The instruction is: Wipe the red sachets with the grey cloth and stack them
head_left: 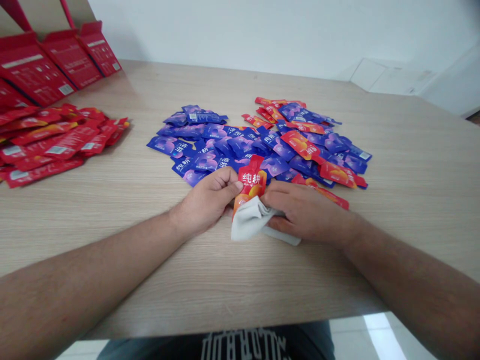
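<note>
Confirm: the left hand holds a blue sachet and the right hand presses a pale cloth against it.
Wrong colour: the sachet in the left hand is red, not blue. The right hand does press the pale cloth against it, per the head view.

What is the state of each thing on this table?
Red sachet: upright, pinched in the left hand.
White cloth: crumpled, held by the right hand against the sachet's bottom.
Mixed pile: blue and red sachets, loose, overlapping.
Red pile: sachets lying flat, overlapping.
Red boxes: side by side; open or closed unclear.
</note>
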Available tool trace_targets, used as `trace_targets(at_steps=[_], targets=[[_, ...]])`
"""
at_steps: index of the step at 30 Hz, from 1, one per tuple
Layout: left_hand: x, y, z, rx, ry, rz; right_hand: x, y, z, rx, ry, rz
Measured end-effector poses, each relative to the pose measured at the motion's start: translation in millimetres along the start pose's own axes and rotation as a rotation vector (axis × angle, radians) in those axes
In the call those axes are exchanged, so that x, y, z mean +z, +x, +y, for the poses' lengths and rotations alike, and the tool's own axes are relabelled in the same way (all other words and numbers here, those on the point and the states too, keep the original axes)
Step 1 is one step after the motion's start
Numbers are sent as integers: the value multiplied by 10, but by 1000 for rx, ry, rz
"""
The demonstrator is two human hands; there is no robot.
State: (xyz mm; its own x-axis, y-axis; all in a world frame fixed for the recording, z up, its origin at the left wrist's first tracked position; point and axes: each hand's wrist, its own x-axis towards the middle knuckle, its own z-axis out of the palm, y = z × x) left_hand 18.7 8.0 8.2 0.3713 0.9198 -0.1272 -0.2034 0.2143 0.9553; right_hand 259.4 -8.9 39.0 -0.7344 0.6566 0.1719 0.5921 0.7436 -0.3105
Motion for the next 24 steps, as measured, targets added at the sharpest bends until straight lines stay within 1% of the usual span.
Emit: trace_targets(at_steps=[1, 4, 5, 6, 7, 10, 11, 12, 13, 16, 18, 20, 23, 24], targets=[[2, 0, 3, 1, -4, 3, -2, -1, -4, 22, -13, 9], [12, 5, 14, 1, -26, 20, -8, 2, 37, 135, -76, 174], [16, 8, 17, -1, -30, 26, -9, 4, 50, 157, -86, 209], [19, 10, 19, -2, -34, 33, -8, 6, 54, 160, -82, 217], [22, 12, 20, -6, -37, 37, -7, 7, 46, 142, -65, 192], [28, 10, 25, -14, -37, 47, -7, 5, -15, 31, -3, 12], [29, 8, 27, -13, -35, 50, -9, 3, -27, 12, -1, -19], [29, 7, 29, -9, -34, 52, -10, 1, -26, 20, -14, -13], [28, 7, 30, -6, -36, 54, -11, 1, -10, 48, -36, 26], [20, 15, 25, -5, -46, 50, -3, 9, 82, 161, -94, 210], [17, 22, 20, -7, -51, 49, 9, 15, 110, 190, -98, 247], [19, 23, 18, -4, -54, 55, 15, 15, 82, 167, -68, 198], [25, 15, 18, -6, -50, 54, 6, 5, 9, 70, 10, 24], [26, 12, 17, -4, -47, 50, 0, 2, 2, 53, 19, -6]])
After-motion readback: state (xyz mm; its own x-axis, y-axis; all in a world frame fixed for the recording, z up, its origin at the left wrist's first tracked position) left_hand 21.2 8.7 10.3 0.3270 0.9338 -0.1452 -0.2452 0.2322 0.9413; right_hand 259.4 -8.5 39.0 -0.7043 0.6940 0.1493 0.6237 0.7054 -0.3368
